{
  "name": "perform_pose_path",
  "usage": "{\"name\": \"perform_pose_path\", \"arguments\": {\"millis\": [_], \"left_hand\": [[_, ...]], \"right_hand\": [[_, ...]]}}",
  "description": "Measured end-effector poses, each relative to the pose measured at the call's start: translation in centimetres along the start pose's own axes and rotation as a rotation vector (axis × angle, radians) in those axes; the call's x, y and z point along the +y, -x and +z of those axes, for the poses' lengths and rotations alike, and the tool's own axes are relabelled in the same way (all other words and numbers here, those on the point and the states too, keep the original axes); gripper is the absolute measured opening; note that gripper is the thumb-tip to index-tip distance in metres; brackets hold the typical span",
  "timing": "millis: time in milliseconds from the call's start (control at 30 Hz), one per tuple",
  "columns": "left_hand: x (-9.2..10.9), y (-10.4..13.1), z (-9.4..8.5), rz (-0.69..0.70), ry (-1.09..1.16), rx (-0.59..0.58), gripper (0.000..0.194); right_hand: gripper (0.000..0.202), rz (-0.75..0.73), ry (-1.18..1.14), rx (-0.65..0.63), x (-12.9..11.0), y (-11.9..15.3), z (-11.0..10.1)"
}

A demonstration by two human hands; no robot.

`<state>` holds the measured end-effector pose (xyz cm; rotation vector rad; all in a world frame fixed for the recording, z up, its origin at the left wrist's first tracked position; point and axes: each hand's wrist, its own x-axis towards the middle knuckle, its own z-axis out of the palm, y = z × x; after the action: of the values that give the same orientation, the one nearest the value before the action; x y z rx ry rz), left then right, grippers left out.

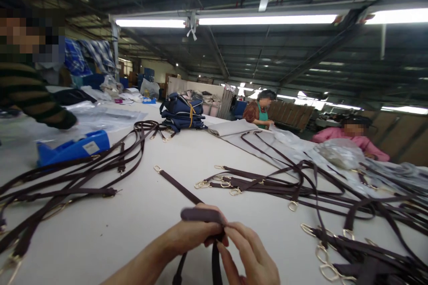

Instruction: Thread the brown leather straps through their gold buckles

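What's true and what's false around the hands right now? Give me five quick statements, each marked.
1. The left hand and right hand meet at a dark strap. True.
2. A yellow band crosses the navy bundle. True.
3. Only bags lie right of the hands. False: loose straps lie there.
4. It is pitch dark overhead. False: tube lights are lit.
5. A blue object lies left of the bundle. True.
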<state>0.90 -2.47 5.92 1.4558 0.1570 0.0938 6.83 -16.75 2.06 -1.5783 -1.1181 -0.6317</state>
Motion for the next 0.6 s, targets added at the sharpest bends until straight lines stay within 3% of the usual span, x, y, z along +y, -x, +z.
{"name": "perform_pose_path", "arguments": {"millis": [67,267,433,500,600], "left_hand": [[0.2,0.2,0.1,0.019,-0.088,-0.064,0.013],[0.5,0.5,0.5,-0.032,-0.259,-0.146,0.014],[0.3,0.2,0.3,-0.115,-0.229,-0.144,0.020],[0.2,0.2,0.4,-0.140,-0.219,-0.124,0.023],[-0.1,0.2,0.6,-0.154,-0.192,-0.100,0.024]], "right_hand": [[0.021,0.077,0.014,-0.050,0.1,-0.2,-0.1],[0.051,0.705,-0.277,0.012,-0.7,-1.1,-1.0],[0.102,0.938,-0.655,-0.057,-0.3,-2.1,-1.4],[0.100,1.011,-0.729,-0.096,0.2,-2.0,-1.5],[0.064,1.067,-0.724,-0.135,1.2,-1.7,-1.6]]}}
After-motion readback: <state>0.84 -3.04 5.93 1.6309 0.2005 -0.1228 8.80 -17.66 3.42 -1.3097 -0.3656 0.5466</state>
